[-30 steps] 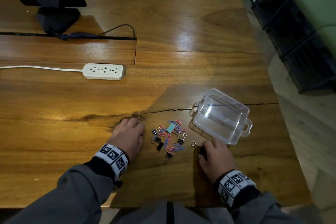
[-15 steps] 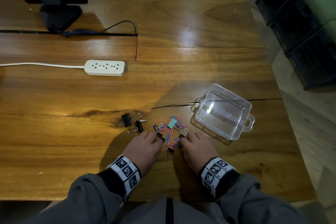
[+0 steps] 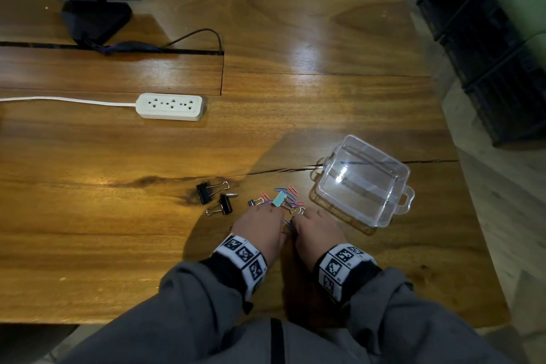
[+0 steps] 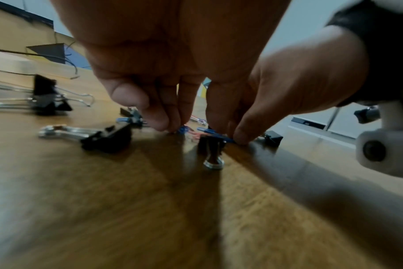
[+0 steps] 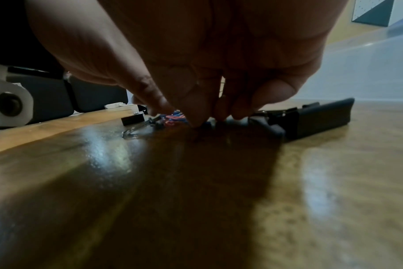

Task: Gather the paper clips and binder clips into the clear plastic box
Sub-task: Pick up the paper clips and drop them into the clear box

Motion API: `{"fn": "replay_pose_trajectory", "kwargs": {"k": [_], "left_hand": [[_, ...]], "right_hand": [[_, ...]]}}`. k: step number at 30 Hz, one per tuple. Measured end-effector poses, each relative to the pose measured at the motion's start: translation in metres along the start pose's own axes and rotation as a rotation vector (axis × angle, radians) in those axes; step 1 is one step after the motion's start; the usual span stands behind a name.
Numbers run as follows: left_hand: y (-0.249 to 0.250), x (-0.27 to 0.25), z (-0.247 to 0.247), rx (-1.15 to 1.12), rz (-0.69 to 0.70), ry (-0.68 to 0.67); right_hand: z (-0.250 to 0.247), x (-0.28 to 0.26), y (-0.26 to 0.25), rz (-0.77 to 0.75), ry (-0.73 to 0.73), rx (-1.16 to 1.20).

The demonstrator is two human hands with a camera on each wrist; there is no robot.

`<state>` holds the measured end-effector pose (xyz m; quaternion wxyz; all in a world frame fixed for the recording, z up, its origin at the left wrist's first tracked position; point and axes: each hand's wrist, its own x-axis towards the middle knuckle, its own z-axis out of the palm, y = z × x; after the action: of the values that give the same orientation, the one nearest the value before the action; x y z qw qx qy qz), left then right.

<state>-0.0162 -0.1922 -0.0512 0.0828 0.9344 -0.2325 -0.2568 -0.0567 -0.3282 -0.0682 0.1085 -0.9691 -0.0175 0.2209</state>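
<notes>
A loose pile of coloured paper clips (image 3: 291, 201), small binder clips and one teal binder clip (image 3: 279, 198) lies on the wooden table just left of the clear plastic box (image 3: 384, 186), which holds nothing I can see. Two larger black binder clips (image 3: 204, 193) lie apart to the left. My left hand (image 3: 260, 223) and right hand (image 3: 314, 224) sit side by side at the pile's near edge, almost touching. The left fingers (image 4: 150, 112) point down with their tips on the clips. The right fingers (image 5: 196, 112) also press down among the clips, next to a black binder clip (image 5: 315, 118).
A white power strip (image 3: 170, 106) with its cable lies further back on the left. A monitor stand (image 3: 94, 21) and a dark cable stand at the far left. The table's right edge (image 3: 461, 174) runs just beyond the box, with dark crates past it.
Both hands left the pile's outer sides and came together at its near edge. The left hand uncovered two black binder clips, which stay at the left.
</notes>
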Motion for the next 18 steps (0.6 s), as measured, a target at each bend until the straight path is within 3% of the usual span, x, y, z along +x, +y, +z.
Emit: {"fn": "replay_pose_trajectory", "kwargs": {"k": [18], "left_hand": [[-0.009, 0.001, 0.017, -0.176, -0.034, 0.051]], "right_hand": [[-0.010, 0.005, -0.011, 0.090, -0.030, 0.141]]}}
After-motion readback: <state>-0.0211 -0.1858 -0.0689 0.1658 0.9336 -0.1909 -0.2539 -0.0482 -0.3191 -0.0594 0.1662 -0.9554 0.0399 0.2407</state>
